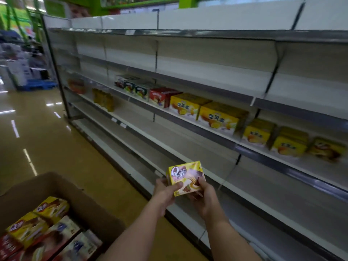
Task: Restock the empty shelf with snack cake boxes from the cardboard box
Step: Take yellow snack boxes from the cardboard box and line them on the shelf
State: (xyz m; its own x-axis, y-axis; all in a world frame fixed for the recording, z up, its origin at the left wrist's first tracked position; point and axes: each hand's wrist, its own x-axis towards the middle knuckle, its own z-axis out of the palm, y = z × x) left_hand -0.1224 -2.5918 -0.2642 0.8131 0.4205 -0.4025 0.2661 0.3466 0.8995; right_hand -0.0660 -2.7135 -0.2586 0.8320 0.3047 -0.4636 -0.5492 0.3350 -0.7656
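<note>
My left thumb lies across the printed front of a small yellow snack cake box (pixel 185 178), the other fingers curled behind its left edge, so my left hand (pixel 165 191) grips it from that side. My right hand (pixel 204 196) holds the opposite end, thumb pressed on the front near the lower right corner, fingers wrapped underneath. The box hangs in the air between both hands, in front of the lower shelves and touching none of them. Its printed face points up toward me, and its long axis runs left to right, tilted slightly so the right end sits a little higher.

Beyond my hands stands the shelf unit (pixel 207 140), running away to the left. On one middle shelf sits a row of yellow boxes (pixel 218 117), faces turned out to the aisle, with a red box (pixel 162 97) and darker green boxes (pixel 139 89) further left. At my lower left is the open cardboard box (pixel 79 200) on the floor side, holding more yellow snack boxes (pixel 50 206) lying flat, faces up.
</note>
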